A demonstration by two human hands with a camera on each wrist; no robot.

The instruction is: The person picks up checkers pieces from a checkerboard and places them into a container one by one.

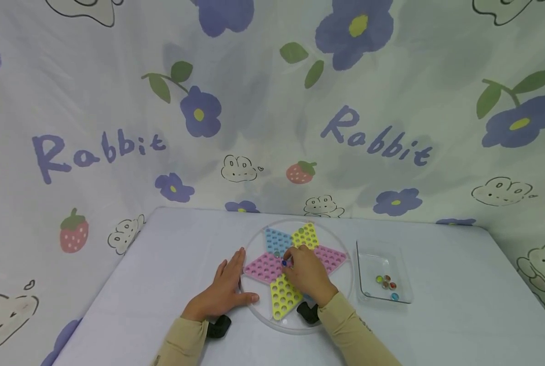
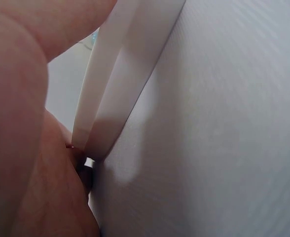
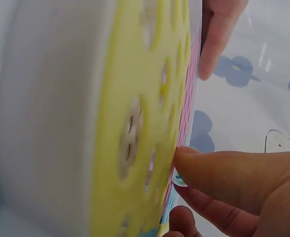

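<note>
A round board with a clear rim bears a Chinese checkers star of pink, yellow and blue sections full of holes. My right hand is over the star's middle, thumb and fingers pinching a dark blue marble close to the pink section. In the right wrist view the thumb touches the board's face, with a clear marble just past it. My left hand rests along the board's left rim, fingers straight and thumb over the edge. From the left wrist, the rim shows beside the palm.
Right of the board stands a clear square box with several coloured marbles inside. A greenish marble sits in the far yellow point, another pale one by the blue section. Behind the white table hangs a printed curtain.
</note>
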